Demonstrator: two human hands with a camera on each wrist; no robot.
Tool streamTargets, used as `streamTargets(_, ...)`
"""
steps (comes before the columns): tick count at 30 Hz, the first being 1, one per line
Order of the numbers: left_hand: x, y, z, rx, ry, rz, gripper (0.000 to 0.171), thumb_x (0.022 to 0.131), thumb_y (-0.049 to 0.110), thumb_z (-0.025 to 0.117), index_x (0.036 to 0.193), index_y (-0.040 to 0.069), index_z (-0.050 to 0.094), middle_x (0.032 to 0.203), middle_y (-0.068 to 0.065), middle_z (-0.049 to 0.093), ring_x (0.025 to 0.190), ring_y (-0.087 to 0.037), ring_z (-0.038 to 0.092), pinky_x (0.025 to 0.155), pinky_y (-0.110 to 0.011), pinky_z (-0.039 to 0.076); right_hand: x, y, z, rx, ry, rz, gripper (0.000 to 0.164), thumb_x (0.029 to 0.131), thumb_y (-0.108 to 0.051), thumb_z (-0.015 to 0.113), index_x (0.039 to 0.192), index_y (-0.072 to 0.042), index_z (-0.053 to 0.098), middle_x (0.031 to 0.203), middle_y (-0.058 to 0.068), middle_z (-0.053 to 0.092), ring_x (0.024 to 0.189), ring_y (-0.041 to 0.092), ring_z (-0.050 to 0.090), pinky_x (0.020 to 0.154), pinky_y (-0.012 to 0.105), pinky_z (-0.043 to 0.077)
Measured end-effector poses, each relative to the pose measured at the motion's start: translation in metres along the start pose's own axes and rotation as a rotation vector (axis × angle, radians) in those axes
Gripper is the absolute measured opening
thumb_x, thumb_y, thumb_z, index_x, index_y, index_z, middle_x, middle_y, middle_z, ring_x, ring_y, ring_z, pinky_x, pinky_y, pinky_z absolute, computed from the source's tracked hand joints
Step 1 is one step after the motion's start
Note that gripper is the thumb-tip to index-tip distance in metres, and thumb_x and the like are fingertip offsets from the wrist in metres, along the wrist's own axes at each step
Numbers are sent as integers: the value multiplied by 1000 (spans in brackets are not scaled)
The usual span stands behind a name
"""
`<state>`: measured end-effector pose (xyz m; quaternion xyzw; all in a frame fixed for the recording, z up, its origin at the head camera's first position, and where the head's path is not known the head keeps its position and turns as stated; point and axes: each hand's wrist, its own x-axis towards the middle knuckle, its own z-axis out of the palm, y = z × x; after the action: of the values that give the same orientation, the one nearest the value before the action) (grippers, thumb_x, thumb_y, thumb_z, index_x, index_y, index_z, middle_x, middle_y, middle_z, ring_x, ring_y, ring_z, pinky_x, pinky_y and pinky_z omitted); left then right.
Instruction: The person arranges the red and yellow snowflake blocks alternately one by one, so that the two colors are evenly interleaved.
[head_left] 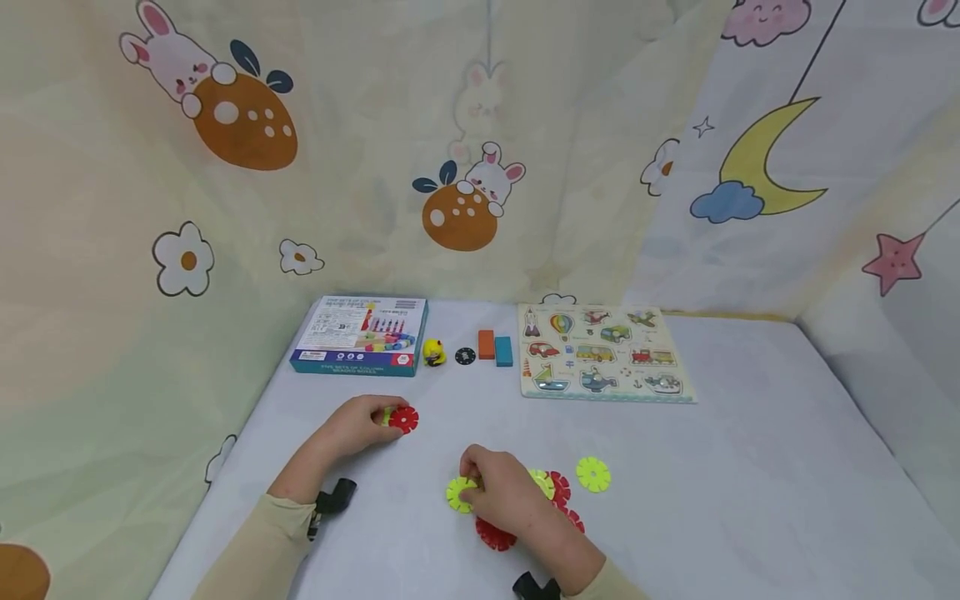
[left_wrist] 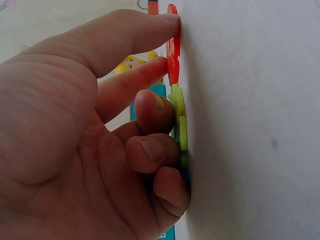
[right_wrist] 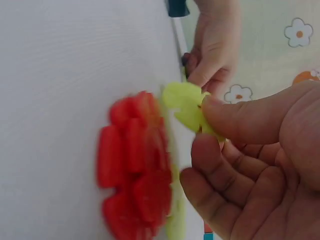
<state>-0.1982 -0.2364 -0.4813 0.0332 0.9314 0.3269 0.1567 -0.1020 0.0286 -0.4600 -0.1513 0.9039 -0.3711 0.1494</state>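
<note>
— What is being held by the left hand [head_left: 360,423]?
— A red disc [head_left: 404,419] with a notched edge is pinched between thumb and forefinger, close to the white table [head_left: 750,467]. Yellow-green pieces [left_wrist: 183,132] just beside it are touched by the other fingers, which are bent.
— And how is the right hand [head_left: 501,492] occupied?
— By its thumb and fingertips a yellow-green disc [head_left: 457,498] is gripped, near a group of red discs [head_left: 495,536], which is partly covered by the hand.
— What else is placed around?
— To the right of the group, a separate lime disc [head_left: 593,474] is seen. Farther back, a flat box [head_left: 360,333], a yellow toy [head_left: 433,352], two small blocks [head_left: 486,344] and a picture board [head_left: 607,354] are arranged.
</note>
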Motion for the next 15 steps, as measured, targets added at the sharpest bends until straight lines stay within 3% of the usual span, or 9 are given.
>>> streamTargets(10,-1,-1,3,20,21,13,49,71,33,82,117,36,65,87,-2,52,88,-20,47,61,-30,42,-5,-19,-28,317,-121,-3,33,84,-15,72,112,-29,64,93,-3,56,66,16,62,60,28,51)
streamTargets(15,0,1,0,22,16,19,47,72,33,81,117,36,65,84,-3,51,85,-20,47,60,-31,41,1,-34,-46,346,-129,-39,40,84,-11,71,117,-33,63,101,-3,55,73,17,64,62,30,50)
